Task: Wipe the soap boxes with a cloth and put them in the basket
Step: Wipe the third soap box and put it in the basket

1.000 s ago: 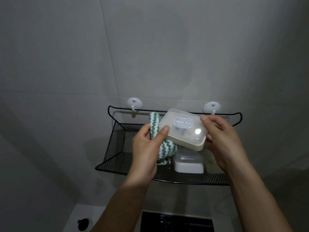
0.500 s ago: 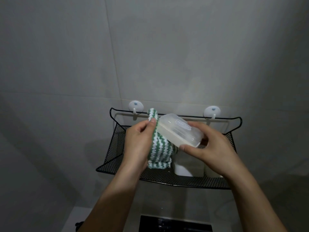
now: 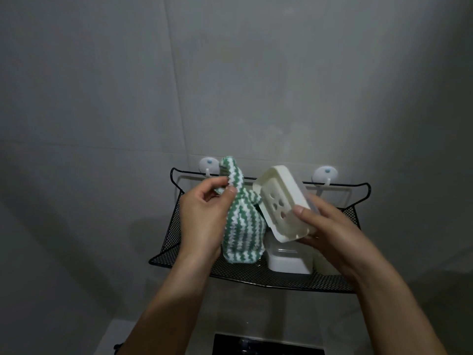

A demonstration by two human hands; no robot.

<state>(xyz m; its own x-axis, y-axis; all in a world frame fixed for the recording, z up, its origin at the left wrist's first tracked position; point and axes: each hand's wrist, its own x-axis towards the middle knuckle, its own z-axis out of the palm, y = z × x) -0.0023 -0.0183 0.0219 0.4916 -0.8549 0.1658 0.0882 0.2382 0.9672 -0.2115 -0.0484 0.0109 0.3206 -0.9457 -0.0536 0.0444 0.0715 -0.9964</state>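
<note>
My right hand [image 3: 325, 229] grips a cream soap box [image 3: 279, 201], tipped so its underside with drain holes faces me, its clear lid turned away. My left hand [image 3: 202, 213] pinches a green-and-white striped cloth [image 3: 240, 221] that hangs just left of the box, touching its left edge. Both are held above a black mesh basket [image 3: 169, 239] hung on the wall. Inside the basket a second soap box [image 3: 289, 260], white with a clear lid, sits below the held one. A pale object behind my right wrist is mostly hidden.
Two white wall hooks [image 3: 208, 165] [image 3: 326, 174] carry the basket's wire rim on the tiled wall. Below, a white ledge and a dark rectangular panel [image 3: 268, 345] show at the bottom edge, with a small black object [image 3: 117, 347] at the lower left.
My right hand has turned the cream box over, from lid facing me to underside facing me. My left hand has shifted from pressing the cloth on the box to pinching it beside the box.
</note>
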